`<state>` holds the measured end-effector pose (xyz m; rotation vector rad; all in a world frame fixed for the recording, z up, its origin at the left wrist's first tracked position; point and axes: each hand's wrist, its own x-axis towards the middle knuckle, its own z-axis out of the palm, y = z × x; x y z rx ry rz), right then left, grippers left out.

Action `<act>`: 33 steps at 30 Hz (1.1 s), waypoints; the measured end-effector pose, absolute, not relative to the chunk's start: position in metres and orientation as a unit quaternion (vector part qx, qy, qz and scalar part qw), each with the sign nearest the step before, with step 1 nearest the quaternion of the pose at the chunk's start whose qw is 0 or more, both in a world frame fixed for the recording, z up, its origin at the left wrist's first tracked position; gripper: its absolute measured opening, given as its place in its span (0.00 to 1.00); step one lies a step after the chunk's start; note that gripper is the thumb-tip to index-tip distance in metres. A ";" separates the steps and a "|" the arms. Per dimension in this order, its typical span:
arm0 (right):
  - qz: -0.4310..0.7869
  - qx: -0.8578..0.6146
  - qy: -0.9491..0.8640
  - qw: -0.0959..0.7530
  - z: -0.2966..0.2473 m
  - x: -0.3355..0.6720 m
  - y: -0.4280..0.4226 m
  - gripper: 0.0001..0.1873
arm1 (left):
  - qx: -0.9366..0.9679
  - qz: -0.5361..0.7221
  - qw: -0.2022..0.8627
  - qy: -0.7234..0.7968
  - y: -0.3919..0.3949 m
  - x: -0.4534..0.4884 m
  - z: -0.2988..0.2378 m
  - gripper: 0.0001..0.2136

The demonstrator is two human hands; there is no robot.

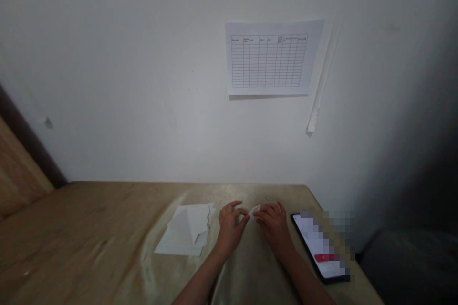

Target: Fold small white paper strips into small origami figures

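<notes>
Wooden panel (21,167): far left of both hands, at the edge of view.
Table (107,228): beneath both hands; brown, creased covering, extending well to the left.
Paper sheets (181,233): on the table, just left of the left hand; overlapping, with ragged right edges.
Left hand (229,225): palm turned inward; thumb and index finger brought together in a pinch at the left end of the small white piece; other fingers loosely curled.
Small white piece (255,209): between the fingertips of the two hands; apparently paper, partly hidden by the right fingers. Fold or layer details: too small to tell.
Handling: judged very light, thin and flexible; likely to crease or tear under opposed pull. Low slip expected in a dry pinch.
Grip points: opposite ends, using thumb and index pads with light pressure; middle best left free.
Right hand (275,225): thumb and index finger closed on the right end of the same piece; remaining fingers bent above.
Printed sheet (268,62): on the wall, above and beyond the hands; bears a ruled grid.
White strip (322,81): on the wall, above and right of the right hand; slanted.
Phone (310,238): on the table, right of the right hand and apart from it; screen lit, partly pixelated.
</notes>
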<state>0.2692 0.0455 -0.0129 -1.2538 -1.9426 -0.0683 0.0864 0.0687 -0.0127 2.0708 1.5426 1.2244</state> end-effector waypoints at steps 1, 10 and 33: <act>-0.028 -0.500 -0.768 0.400 -0.012 0.268 0.044 0.13 | 0.716 0.424 0.144 0.535 0.069 0.086 -0.012 0.05; -0.072 -0.488 -0.779 0.387 -0.007 0.268 0.042 0.09 | 0.714 0.400 0.155 0.553 0.072 0.086 -0.017 0.04; 0.041 -0.486 -0.806 0.337 -0.016 0.266 0.044 0.09 | 0.757 0.310 0.123 0.562 0.061 0.082 -0.003 0.05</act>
